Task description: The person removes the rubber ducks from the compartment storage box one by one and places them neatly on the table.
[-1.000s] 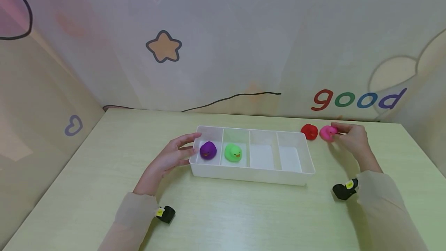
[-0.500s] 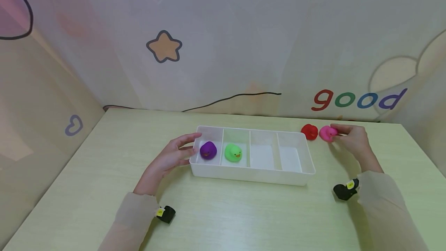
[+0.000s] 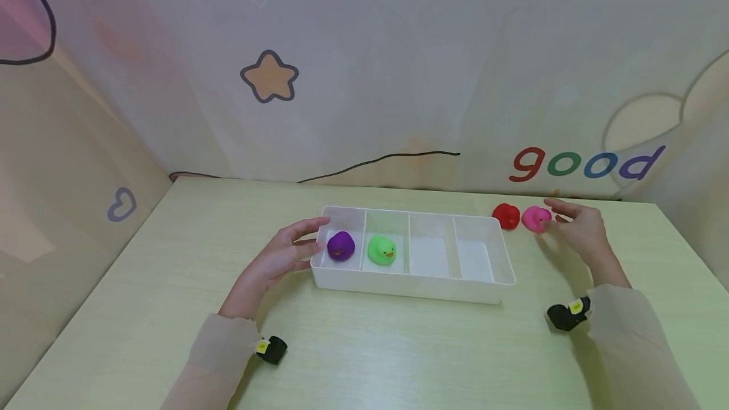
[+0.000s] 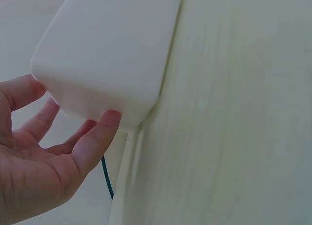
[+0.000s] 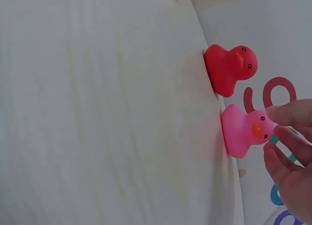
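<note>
A white four-section tray [image 3: 407, 288] lies lengthwise on the table. My left hand [image 3: 279, 250] touches its left end with fingers spread; in the left wrist view several fingertips rest against the tray's end wall [image 4: 97, 95]. A purple rubber duck [image 3: 340, 246] sits in the leftmost section, a green rubber duck [image 3: 381, 250] in the one beside it. To the right of the tray a pink rubber duck [image 3: 536, 219] stands upright on the table. My right hand [image 3: 582, 233] is at its head, fingers parted, fingertips right by the head in the right wrist view.
A red rubber duck [image 3: 506, 216] stands just left of the pink one, near the tray's back right corner. Behind the table [image 3: 398, 347] rises a printed backdrop [image 3: 364, 81] with a star and the word "good".
My right hand has loosened from the pink duck: the fingers have parted and the hand has shifted slightly right. The pink duck stays in place, and my left hand has not moved.
</note>
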Demonstrator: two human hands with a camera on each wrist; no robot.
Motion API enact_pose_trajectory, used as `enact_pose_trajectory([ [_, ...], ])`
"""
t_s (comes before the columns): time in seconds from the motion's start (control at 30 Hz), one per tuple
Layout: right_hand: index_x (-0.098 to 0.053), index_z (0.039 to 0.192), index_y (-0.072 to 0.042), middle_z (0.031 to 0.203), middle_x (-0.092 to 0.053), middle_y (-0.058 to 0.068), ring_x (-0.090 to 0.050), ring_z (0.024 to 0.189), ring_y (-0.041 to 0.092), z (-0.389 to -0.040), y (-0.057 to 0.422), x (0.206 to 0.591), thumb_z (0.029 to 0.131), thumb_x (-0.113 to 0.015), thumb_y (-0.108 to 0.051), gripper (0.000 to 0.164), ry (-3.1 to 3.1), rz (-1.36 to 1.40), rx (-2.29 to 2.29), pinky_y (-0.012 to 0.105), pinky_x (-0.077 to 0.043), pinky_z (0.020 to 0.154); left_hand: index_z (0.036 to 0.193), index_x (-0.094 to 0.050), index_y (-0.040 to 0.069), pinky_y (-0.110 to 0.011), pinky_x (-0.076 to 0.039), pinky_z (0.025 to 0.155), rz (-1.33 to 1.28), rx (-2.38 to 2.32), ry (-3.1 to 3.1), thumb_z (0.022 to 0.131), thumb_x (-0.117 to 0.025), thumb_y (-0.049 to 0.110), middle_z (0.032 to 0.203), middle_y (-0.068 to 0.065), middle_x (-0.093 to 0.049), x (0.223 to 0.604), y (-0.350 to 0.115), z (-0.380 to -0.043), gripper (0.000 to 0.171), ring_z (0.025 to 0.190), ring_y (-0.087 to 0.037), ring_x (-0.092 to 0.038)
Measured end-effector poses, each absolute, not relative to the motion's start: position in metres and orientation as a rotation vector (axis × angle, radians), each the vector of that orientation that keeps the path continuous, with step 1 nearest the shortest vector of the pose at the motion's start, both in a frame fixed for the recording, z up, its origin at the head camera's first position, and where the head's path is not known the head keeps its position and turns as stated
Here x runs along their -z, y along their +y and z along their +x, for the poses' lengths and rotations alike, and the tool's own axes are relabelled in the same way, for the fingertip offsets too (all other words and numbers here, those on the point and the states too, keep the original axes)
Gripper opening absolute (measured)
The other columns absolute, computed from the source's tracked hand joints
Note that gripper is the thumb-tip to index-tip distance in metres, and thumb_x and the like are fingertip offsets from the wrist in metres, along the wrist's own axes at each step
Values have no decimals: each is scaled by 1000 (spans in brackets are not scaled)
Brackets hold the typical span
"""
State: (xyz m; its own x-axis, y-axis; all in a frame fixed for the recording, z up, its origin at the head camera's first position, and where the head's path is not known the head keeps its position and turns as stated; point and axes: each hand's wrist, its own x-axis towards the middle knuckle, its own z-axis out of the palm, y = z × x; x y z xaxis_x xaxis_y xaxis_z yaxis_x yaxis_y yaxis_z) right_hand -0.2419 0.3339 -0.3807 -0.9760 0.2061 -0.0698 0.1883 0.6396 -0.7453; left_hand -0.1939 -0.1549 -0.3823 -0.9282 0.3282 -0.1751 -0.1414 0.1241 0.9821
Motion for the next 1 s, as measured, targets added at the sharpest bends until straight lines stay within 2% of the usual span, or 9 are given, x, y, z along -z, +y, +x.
enact_pose_trajectory([
  [0.03, -42, 135, -3, 137, -39, 23, -38, 124, 36, -244, 336, 383, 87, -61, -15, 53, -2804, -329, -1294, 33, -42, 95, 138, -38, 10, -47, -45, 89, 179, -1864, 2059, 90, -51, 4, 144, -16, -27, 382, -155, -194, 51, 125, -38, -37],
  [0.1, -42, 135, -6, 139, -38, 18, -36, 127, 32, -249, 343, 393, 86, -63, -23, 57, -2758, -283, -1294, 23, -42, 91, 138, -38, 9, -47, -45, 89, 178, -1864, 2060, 90, -51, 3, 144, -16, -27, 382, -155, -194, 51, 125, -38, -37],
  [0.13, -42, 136, -7, 140, -38, 17, -33, 129, 31, -253, 349, 399, 85, -64, -26, 58, -2742, -230, -1304, 25, -41, 92, 138, -38, 9, -47, -46, 89, 177, -1864, 2062, 90, -51, 3, 143, -16, -27, 382, -155, -194, 51, 124, -38, -37],
  [0.2, -44, 136, -12, 141, -38, 11, -30, 132, 26, -261, 359, 412, 83, -65, -32, 60, -2708, -178, -1289, 18, -41, 88, 138, -38, 9, -47, -46, 89, 174, -1861, 2064, 90, -51, 3, 143, -16, -28, 382, -155, -194, 50, 124, -38, -37],
  [0.3, -45, 135, -17, 141, -39, 7, -27, 134, 22, -264, 362, 419, 82, -66, -38, 61, -2662, -107, -1294, 14, -40, 85, 138, -38, 10, -46, -46, 89, 172, -1858, 2067, 90, -51, 3, 143, -16, -28, 383, -154, -194, 50, 124, -37, -38],
  [0.57, -41, 134, 0, 138, -38, 23, -25, 132, 37, -218, 303, 357, 87, -61, -17, 54, -2695, 4, -1308, 18, -40, 85, 138, -39, 10, -46, -46, 89, 174, -1852, 2065, 90, -52, 4, 143, -15, -28, 383, -156, -196, 50, 124, -37, -37],
  [0.7, -42, 134, -1, 137, -39, 22, -32, 127, 39, -209, 289, 348, 86, -63, -19, 55, -2708, 64, -1263, 14, -40, 82, 138, -39, 11, -46, -45, 90, 171, -1848, 2068, 90, -51, 4, 143, -15, -28, 384, -156, -197, 50, 125, -36, -37],
  [1.0, -48, 129, 1, 133, -44, 21, -44, 118, 39, -193, 260, 340, 84, -65, -11, 49, -2620, 239, -1279, 8, -42, 78, 139, -38, 10, -45, -46, 89, 173, -1846, 2067, 90, -51, 4, 143, -16, -27, 384, -155, -195, 51, 124, -37, -37],
])
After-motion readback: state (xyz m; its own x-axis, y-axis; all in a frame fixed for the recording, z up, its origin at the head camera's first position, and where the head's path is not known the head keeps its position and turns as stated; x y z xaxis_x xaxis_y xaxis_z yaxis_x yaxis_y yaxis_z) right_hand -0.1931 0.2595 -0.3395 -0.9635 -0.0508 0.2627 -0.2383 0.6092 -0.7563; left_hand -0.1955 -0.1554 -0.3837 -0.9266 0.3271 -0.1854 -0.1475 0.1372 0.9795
